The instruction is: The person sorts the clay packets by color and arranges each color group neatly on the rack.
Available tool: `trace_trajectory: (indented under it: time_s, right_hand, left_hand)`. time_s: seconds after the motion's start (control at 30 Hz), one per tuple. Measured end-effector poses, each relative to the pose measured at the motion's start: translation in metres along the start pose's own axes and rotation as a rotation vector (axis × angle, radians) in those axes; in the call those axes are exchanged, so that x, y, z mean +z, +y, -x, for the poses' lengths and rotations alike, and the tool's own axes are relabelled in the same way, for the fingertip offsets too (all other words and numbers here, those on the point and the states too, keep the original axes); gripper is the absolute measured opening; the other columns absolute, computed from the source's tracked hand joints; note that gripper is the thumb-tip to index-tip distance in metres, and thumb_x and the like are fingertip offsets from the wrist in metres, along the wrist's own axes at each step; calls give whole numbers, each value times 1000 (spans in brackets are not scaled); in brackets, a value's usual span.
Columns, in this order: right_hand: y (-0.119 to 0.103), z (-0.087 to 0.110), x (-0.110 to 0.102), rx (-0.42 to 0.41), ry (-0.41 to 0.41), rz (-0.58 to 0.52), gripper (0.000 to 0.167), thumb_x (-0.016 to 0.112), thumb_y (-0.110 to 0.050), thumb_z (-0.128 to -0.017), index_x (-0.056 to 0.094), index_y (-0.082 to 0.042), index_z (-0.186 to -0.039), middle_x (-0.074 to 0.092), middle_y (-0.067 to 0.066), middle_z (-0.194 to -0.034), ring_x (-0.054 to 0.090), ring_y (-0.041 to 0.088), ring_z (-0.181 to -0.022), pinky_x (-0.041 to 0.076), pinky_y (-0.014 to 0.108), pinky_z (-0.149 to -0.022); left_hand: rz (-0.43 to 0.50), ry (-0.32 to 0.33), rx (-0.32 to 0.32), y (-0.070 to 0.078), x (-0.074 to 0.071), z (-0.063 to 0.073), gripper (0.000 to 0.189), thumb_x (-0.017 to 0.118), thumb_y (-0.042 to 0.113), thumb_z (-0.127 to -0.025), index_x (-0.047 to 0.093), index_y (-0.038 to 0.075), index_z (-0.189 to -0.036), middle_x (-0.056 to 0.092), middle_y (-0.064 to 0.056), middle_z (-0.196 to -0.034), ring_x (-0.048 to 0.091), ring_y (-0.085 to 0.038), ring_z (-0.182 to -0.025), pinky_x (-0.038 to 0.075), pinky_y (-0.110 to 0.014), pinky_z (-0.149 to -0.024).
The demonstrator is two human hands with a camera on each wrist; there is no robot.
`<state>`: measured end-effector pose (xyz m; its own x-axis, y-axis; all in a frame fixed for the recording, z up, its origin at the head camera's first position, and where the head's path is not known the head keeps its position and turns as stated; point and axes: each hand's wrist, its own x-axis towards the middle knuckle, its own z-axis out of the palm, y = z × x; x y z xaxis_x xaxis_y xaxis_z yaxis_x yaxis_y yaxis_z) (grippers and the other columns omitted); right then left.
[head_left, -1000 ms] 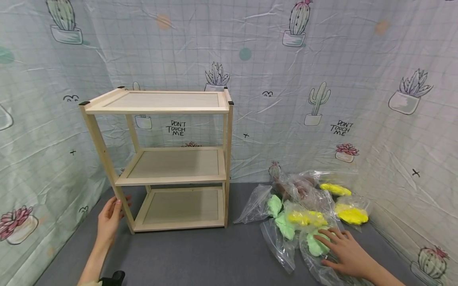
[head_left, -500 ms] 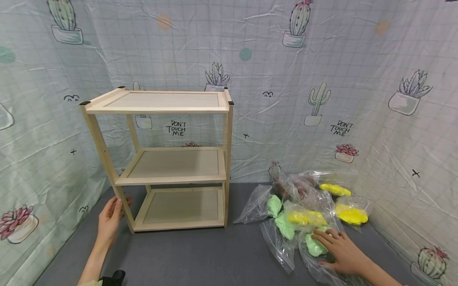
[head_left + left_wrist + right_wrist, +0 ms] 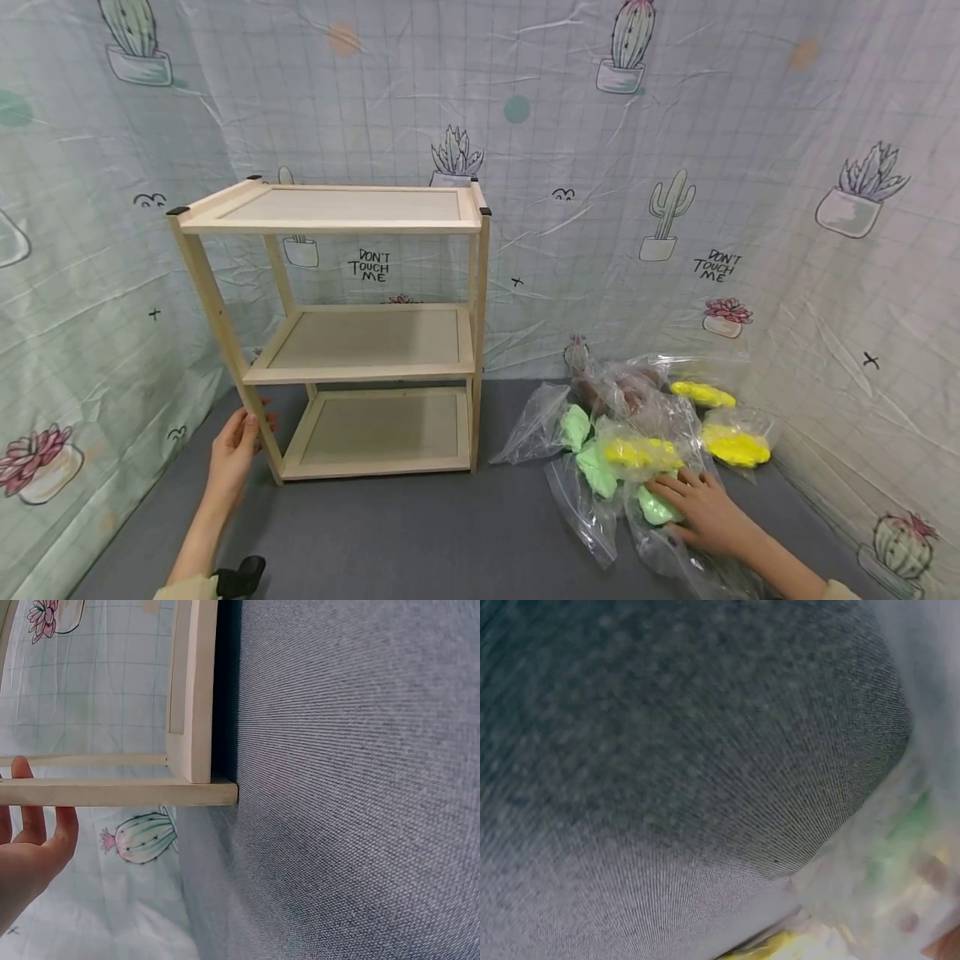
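A three-tier wooden shelf (image 3: 375, 371) with black-capped posts stands on the left. My left hand (image 3: 231, 454) grips the lower part of its front left post (image 3: 213, 312), the thumb on the near side and fingers behind. In the left wrist view, the hand (image 3: 34, 859) holds this post (image 3: 142, 795) above its foot. On the right, my right hand (image 3: 708, 512) lies over a clear plastic bag with a pale green lump (image 3: 654, 507), fingers loosely bent on it. The right wrist view shows part of the bag (image 3: 840, 877), blurred, at its lower right.
Around the right hand lie clear bags with more green lumps (image 3: 597, 471), yellow lumps (image 3: 738, 448) and brownish contents (image 3: 633, 392). The dark grey tabletop (image 3: 405, 533) lies under everything. A cactus-print sheet (image 3: 555, 275) encloses the back and both sides.
My right hand has slid slightly left and up over the green lump's bag, its fingers drawing closer together. My left hand keeps its hold on the post; the view has tilted slightly.
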<state>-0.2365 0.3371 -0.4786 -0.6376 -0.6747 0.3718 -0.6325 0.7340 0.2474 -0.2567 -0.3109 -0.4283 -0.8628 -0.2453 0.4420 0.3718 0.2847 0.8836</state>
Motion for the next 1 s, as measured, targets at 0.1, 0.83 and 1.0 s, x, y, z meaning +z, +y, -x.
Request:
trace_trajectory:
  time_s: [0.1,0.83,1.0]
  right_hand:
    - [1,-2,2,-8,49,29,51,72,-37,-68,58,-20,-115,60,-4,-103,49,15,-84,29,29,-61]
    - [-15,-13,-55,152,22,-13,48,74,-20,-70,54,-19,-113,47,-20,-69,44,0,-64,36,29,-62]
    - [-13,-21,-75,200,-15,-103,50,73,-6,-68,53,-16,-113,55,-15,-75,57,11,-73,43,39,-65]
  left_hand:
    - [-1,12,-5,-1,0,-1,36,35,25,-96,46,6,-125,59,26,-88,56,12,-83,41,-7,-68]
    - [52,-6,-7,-5,1,-4,25,37,23,-94,51,14,-112,59,24,-86,56,11,-81,42,-7,-67]
    - [107,17,41,-9,1,-4,22,39,19,-93,54,11,-108,61,20,-85,59,9,-79,44,-8,-67]
